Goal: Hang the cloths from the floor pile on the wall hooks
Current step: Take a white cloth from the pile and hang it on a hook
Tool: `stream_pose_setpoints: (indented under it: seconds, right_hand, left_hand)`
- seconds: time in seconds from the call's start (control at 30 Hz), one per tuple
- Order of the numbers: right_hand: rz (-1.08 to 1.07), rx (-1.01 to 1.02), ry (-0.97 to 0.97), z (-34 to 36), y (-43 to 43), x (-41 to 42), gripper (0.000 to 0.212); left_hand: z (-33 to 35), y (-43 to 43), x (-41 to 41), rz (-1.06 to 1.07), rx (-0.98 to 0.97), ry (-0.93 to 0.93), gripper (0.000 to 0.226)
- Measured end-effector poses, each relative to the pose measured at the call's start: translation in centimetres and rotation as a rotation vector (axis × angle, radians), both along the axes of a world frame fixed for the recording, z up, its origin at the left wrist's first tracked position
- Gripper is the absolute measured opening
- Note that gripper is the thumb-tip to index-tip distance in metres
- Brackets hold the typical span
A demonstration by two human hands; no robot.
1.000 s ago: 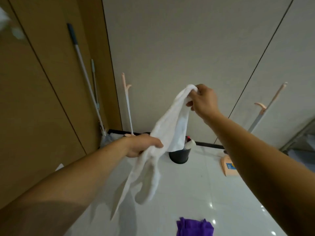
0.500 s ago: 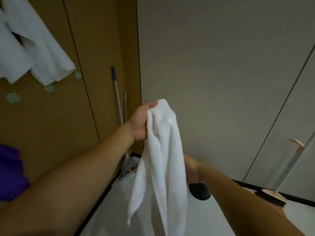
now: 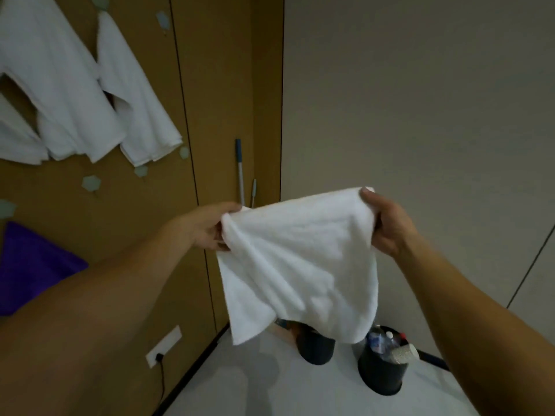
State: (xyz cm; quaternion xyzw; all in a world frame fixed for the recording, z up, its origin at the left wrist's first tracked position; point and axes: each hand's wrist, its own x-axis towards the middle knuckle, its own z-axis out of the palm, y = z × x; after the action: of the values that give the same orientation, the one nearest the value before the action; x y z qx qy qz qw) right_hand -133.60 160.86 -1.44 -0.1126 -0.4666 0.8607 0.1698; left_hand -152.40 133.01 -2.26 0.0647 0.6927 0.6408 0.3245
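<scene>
1. Change: the white terry cloth (image 3: 297, 265) is now spread open between both hands with its top edge stretched out. Half a second ago it hung as a bunched strip from the left hand alone, the right hand low behind it.
2. Hands: the left hand (image 3: 207, 228) pinches the top-left corner and the right hand (image 3: 387, 226) grips the top-right corner. They are well apart, a cloth's width between them.
3. Location: the cloth is held in the air just right of the brown wood-look wall panel (image 3: 192, 85), lower than what already hangs there.
4. Task read: the cloth looks opened and ready to hook. The likely next step is to carry it left to the panel and catch an edge on a bare pale hexagonal hook (image 3: 91, 183); several sit free on the panel.
5. Panel: hung white cloths (image 3: 75, 94) at upper left, a purple cloth (image 3: 33, 265) at lower left. I cannot tell what holds the purple one.
6. View vs earlier: the panel takes up more of the frame, with more hung cloths and hooks showing. One second ago the right hand was high and the left low, the cloth slanted between them.
</scene>
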Motion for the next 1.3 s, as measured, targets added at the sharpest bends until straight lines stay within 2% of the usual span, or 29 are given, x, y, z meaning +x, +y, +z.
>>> stream_pose_setpoints:
  seconds: [0.07,0.13,0.17,0.23,0.3,0.37,0.5,0.6,0.7,0.8,0.93,1.07,1.2,1.3]
  right_hand:
    - [-0.036,0.072,-0.042,-0.3,0.1,-0.3,0.016]
    - [-0.098,0.125,-0.049,-0.4,0.0,-0.9,0.006]
    - [-0.106,0.117,0.0,-0.4,0.0,-1.1,0.007]
    - [-0.101,0.079,0.096,-0.3,0.2,-1.3,0.022]
    - [-0.126,0.162,0.046,-0.6,0.7,-0.7,0.039]
    - [-0.143,0.245,-0.054,-1.6,1.5,0.1,0.045]
    - [-0.253,0.269,-0.182,-3.5,3.2,1.6,0.046]
    - [-0.234,0.278,-0.236,-4.0,3.0,1.8,0.042]
    - [-0.271,0.303,-0.29,-3.9,2.4,1.7,0.039]
    - [-0.296,0.357,-0.402,-4.5,2.0,1.8,0.038]
    - [-0.202,0.457,-0.557,-5.7,0.7,2.1,0.03]
    - [-0.168,0.429,-0.698,-6.7,0.3,1.8,0.022]
    - [-0.151,0.304,-0.679,-7.3,0.4,1.6,0.02]
    - [-0.185,0.168,-0.566,-7.8,0.6,1.4,0.024]
  left_hand:
    - [0.2,-0.7,-0.5,0.073,0.232,-0.068,0.058]
    - [-0.5,-0.9,-0.3,-0.075,0.331,-0.12,0.069]
    - [-1.1,-0.8,0.1,-0.176,0.283,-0.103,0.069]
    - [-2.2,-0.7,0.4,-0.285,0.032,-0.029,0.062]
    - [-1.9,-1.1,0.6,-0.259,-0.242,0.08,0.054]
    - [-0.8,-2.0,-0.3,-0.207,-0.346,0.165,0.045]
    - [0.4,-3.2,-1.7,-0.018,-0.225,0.175,0.047]
    - [0.0,-2.8,-1.8,0.105,-0.05,0.071,0.041]
    - [-0.8,-2.2,-1.9,0.131,0.014,0.011,0.032]
    - [-1.8,-2.2,-1.6,0.171,-0.074,0.075,0.024]
    - [-2.8,-2.6,-1.6,0.238,-0.203,0.222,0.028]
    - [-3.4,-3.1,-1.2,0.197,-0.352,0.351,0.026]
    - [-3.7,-3.6,-1.3,0.234,-0.343,0.308,0.023]
    - [-3.9,-3.8,-1.4,0.256,-0.272,0.243,0.019]
